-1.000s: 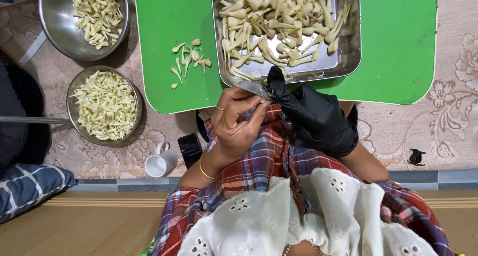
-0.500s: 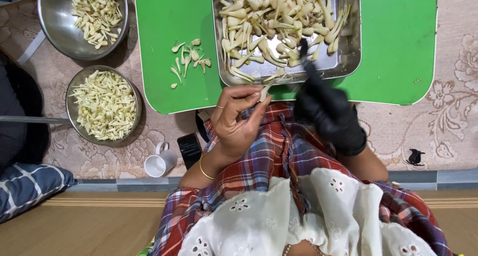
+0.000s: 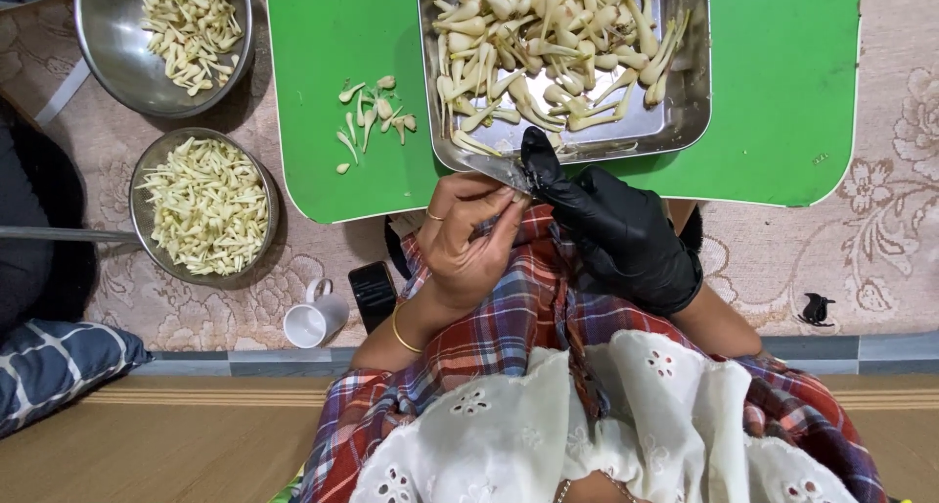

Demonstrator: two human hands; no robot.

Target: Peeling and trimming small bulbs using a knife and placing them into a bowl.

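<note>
At far left, 2 steel bowls (image 3: pixel 166 33) hold pale cut pieces. The bare left hand (image 3: pixel 468 239) curls, fingertips pinched on something too small to make out. Touching it, the black-gloved right hand (image 3: pixel 611 234) pinches at the steel tray (image 3: pixel 685 92) rim; its grasped piece is hidden.

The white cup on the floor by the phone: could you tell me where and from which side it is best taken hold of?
Likely by its loop handle. The white cup stands upright, mouth up, with the handle at its upper edge, towards the steel bowl of cut strips. Coming from that side avoids the black phone close on its right.
</note>
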